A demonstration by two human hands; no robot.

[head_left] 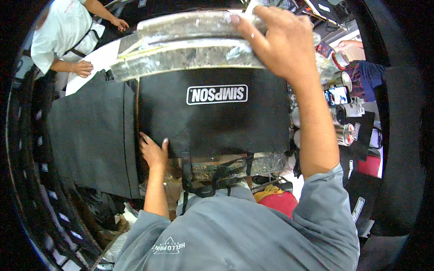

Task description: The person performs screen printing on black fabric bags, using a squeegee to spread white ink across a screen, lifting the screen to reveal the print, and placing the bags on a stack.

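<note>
A black fabric panel with a white boxed print lies flat in front of me, its straps hanging over the near edge. My left hand rests on its left edge, thumb and fingers apart. Beyond the panel, a screen-printing frame, its bars wrapped in clear tape and smeared with white, stands tilted up. My right hand reaches across and is closed on the frame's far right part, the thumb lying along the bar. The fingertips behind the bar are partly hidden.
More black fabric lies to the left. On the right stand several cans and a lit phone. A co-worker in a white shirt has one hand on a white surface at far left. The worktable's stained edge is near me.
</note>
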